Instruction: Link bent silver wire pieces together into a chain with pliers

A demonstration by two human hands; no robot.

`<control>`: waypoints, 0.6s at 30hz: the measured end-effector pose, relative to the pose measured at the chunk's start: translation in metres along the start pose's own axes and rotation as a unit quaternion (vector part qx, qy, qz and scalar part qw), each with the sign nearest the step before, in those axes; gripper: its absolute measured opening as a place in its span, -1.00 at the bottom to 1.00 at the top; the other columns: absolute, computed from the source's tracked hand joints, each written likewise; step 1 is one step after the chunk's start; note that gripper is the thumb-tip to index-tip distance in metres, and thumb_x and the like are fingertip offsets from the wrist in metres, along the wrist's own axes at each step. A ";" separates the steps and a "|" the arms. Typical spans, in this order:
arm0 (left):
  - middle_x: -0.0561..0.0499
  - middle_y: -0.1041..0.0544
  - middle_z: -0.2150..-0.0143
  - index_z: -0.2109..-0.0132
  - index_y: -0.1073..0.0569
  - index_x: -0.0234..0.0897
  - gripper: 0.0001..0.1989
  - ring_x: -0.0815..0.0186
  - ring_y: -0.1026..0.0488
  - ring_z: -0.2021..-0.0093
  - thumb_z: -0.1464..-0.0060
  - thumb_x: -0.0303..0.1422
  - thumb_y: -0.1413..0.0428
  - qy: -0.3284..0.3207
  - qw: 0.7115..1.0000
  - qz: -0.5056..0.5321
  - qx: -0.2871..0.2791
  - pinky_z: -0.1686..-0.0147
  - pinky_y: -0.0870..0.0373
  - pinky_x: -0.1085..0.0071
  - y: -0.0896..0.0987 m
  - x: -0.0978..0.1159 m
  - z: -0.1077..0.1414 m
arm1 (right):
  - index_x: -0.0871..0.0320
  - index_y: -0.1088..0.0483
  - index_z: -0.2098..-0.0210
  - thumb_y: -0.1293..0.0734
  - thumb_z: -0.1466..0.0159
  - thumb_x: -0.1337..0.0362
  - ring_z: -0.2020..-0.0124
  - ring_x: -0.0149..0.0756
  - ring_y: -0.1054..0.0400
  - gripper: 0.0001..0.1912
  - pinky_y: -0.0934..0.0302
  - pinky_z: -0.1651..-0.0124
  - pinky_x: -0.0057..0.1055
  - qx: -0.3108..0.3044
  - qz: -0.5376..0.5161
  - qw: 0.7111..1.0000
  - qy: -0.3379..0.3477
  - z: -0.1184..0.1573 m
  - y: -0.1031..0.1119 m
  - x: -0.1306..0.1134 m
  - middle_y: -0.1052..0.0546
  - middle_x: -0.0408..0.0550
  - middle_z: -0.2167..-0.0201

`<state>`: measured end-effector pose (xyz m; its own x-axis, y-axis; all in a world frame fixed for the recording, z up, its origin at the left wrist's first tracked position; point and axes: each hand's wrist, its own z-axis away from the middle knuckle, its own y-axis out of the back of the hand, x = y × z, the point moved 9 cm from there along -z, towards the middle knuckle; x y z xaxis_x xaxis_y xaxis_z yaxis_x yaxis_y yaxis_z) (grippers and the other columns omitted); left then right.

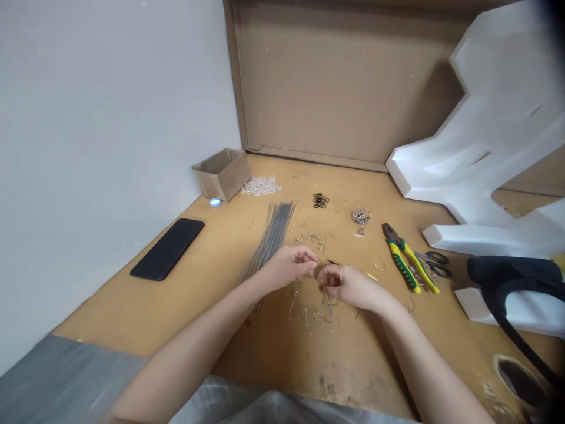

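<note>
Fingers of the left hand and fingers of the right hand pinch narrowly together on a small wire piece, partly hidden and hard to make out, above a scuffed tan tabletop. Directly below lies a loose tangle of thin wire. Beyond the left hand, a bundle of long, straight grey rods fans out. Farther back sit a heap of clear beads, a cluster of black rings and a small pile of shiny metal bits. To the right lie yellow-and-green pliers and black-handled scissors, with angular white foam beyond them. A smooth black phone lies along the white left wall, and a small cardboard box fills the back corner against a cardboard back panel.
</note>
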<state>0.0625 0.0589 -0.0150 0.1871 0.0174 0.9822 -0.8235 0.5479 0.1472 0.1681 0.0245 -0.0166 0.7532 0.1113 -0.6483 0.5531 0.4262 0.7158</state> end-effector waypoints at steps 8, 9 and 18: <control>0.11 -0.42 0.53 0.28 -0.40 -0.33 -0.83 0.53 -0.21 0.63 0.05 -0.34 -0.08 0.013 1.000 0.004 -0.006 0.63 -0.17 0.58 0.000 -0.003 0.000 | 0.11 -0.39 0.33 -0.30 -0.06 0.24 0.56 -0.45 -0.24 -0.83 0.01 0.54 -0.54 -0.002 0.029 0.999 -0.020 -0.002 -0.003 0.003 -0.43 -0.21 0.55; 0.11 -0.42 0.53 0.28 -0.40 -0.33 -0.83 0.53 -0.22 0.62 0.05 -0.34 -0.08 0.010 1.000 -0.009 -0.001 0.62 -0.16 0.58 0.001 -0.002 0.000 | 0.11 -0.39 0.34 -0.30 -0.07 0.22 0.56 -0.45 -0.24 -0.84 0.00 0.53 -0.54 -0.006 0.029 0.999 -0.018 -0.003 -0.003 0.003 -0.43 -0.21 0.55; 0.10 -0.44 0.50 0.24 -0.43 -0.31 -0.83 0.51 -0.22 0.59 -0.01 -0.42 0.02 -0.031 0.992 -0.121 0.011 0.59 -0.13 0.59 0.009 0.007 0.002 | 0.04 -0.43 0.23 -0.27 -0.12 0.14 0.33 -0.23 -0.37 -0.75 -0.11 0.35 -0.40 0.118 0.185 0.974 -0.047 0.019 0.039 0.017 -0.51 -0.07 0.33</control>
<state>0.0552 0.0625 -0.0067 0.3482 -0.1639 0.9230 -0.7698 0.5118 0.3814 0.2094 0.0260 0.0053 0.9399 0.1314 -0.3151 0.2950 0.1520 0.9433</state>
